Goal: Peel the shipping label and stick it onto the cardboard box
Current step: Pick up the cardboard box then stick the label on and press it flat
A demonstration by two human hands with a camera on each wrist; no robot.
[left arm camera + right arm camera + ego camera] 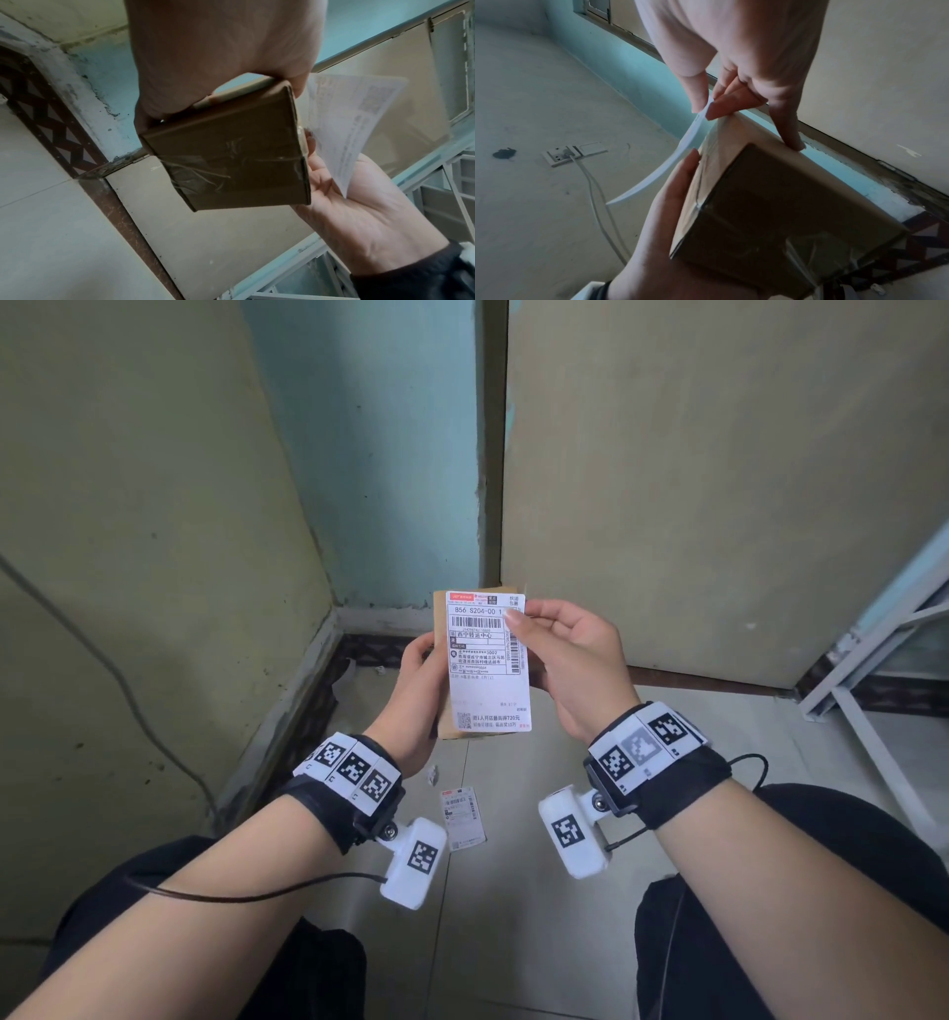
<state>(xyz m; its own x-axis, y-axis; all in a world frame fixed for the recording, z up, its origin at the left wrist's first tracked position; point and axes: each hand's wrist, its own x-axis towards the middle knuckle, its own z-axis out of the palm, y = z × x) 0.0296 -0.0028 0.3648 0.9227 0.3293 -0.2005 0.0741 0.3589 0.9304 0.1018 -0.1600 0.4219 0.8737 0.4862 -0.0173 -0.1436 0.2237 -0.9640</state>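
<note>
The small brown cardboard box [231,158], taped with clear tape, is held up off the floor in my left hand [422,654], which grips it from the left side. The white shipping label [488,660], printed side toward me, hangs in front of the box's face and hides most of it. My right hand [516,617] pinches the label's upper right corner between thumb and forefinger. In the right wrist view the label [670,168] curves away from the box [770,203], with a gap between them. One right finger [790,138] rests on the box's far edge.
A printed paper sheet [462,819] and a paper scrap [432,773] lie on the tiled floor between my knees. A white metal frame [873,670] stands at the right. A wall socket with a white cable [564,154] is on the left wall.
</note>
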